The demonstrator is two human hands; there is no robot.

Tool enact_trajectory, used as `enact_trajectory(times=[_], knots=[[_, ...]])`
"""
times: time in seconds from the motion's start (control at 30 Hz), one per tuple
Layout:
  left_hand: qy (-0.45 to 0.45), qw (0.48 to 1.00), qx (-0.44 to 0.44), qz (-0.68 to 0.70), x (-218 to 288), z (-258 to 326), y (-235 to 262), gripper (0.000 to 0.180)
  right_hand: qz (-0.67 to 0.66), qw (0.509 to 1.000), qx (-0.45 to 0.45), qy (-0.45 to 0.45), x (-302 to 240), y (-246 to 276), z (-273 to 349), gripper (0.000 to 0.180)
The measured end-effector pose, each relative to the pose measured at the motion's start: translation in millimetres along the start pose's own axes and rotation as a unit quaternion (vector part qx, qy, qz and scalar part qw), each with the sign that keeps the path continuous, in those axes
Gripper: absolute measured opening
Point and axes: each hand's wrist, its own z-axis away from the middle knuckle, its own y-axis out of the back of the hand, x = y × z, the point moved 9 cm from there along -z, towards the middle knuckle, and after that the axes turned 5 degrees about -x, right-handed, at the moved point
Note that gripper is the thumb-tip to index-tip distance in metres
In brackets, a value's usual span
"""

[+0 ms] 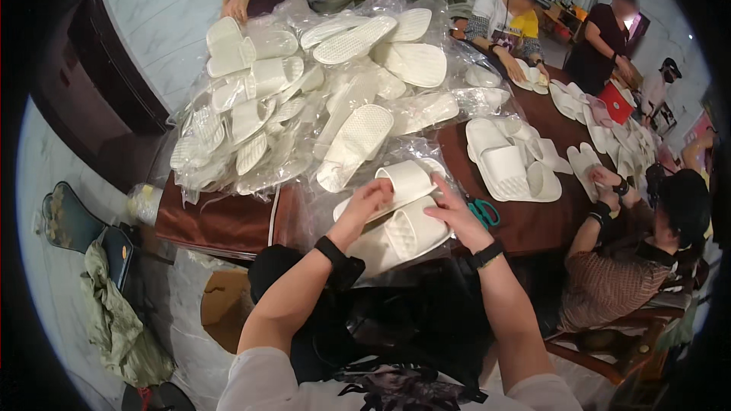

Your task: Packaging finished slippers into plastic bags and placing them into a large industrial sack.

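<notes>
Two white slide slippers lie side by side before me at the table edge: a farther slipper (407,179) and a nearer slipper (417,230), both with wide quilted straps. My left hand (368,207) curls its fingers at the strap and edge of the farther one. On the other side, my right hand (459,217) grips the pair at the right, fingers by the farther slipper and thumb against the nearer strap. Clear plastic film lies under and around them. Right of my right hand sit teal-handled scissors (485,213).
A big heap of white slippers (355,144) in clear plastic covers the table (221,221) ahead and left. More slippers (512,167) lie to the right. Several people work around the table, one close on my right (624,259). A chair (84,221) stands left.
</notes>
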Motion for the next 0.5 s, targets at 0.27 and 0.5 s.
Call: enact_trajectory(times=[0.27,0.5], knots=[[-0.033,0.985,0.12,0.117,60,19,11,0.013,0.073,0.977,0.1,0.174,-66,34,21,0.045],[-0.035,0.993,-0.06,-0.094,100,50,22,0.022,0.042,0.88,0.393,0.261,-69,131,73,0.029]])
